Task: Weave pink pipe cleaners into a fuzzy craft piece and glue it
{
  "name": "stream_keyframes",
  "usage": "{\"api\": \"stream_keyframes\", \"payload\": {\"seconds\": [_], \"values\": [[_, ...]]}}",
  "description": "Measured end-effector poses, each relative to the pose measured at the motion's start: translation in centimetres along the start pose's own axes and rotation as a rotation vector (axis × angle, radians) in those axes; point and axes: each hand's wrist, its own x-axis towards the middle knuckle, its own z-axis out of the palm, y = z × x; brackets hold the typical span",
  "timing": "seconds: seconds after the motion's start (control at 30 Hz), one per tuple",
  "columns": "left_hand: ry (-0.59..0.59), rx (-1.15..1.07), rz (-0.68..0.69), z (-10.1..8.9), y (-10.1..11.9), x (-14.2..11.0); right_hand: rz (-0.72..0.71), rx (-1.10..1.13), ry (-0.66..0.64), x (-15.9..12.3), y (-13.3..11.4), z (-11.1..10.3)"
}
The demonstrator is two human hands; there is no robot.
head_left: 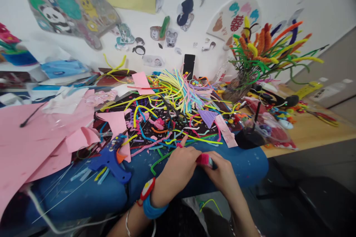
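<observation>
Before me the blue-covered table point(250, 161) carries big pink paper point(30, 126) on the left and a tangle of pipe cleaners point(178, 90) mid-table. A blue glue gun point(112, 164) lies near the front edge. The right hand point(222, 168) is closed around a small pink piece point(204, 159) at that edge; the left hand point(183, 164) curls against it, whether gripping I can't tell.
</observation>
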Motion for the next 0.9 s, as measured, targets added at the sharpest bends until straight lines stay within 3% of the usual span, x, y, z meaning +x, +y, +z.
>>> {"api": "stream_keyframes", "payload": {"seconds": [0.23,0.37,0.53,0.6,0.77,0.9], "values": [[0.015,0.046,-0.011,0.1,0.0,-0.7,0.039,0.058,0.001,0.1,0.0,0.3],[0.091,0.091,-0.044,-0.5,0.0,-2.0,0.098,0.110,0.029,0.4,0.2,-0.1],[0.195,-0.025,-0.080,-2.0,-0.1,-3.5,0.177,0.235,0.127,0.8,-0.8,-0.7],[0.272,-0.086,-0.052,-2.6,-0.2,-4.0,0.201,0.331,0.159,0.8,-1.8,-0.4],[0.452,-0.219,-0.047,-3.8,0.0,-5.1,0.323,0.838,0.123,0.5,-4.9,1.2],[0.542,-0.268,-0.097,-4.4,0.5,-5.9,0.331,0.933,0.170,0.0,-6.3,2.6]]}}
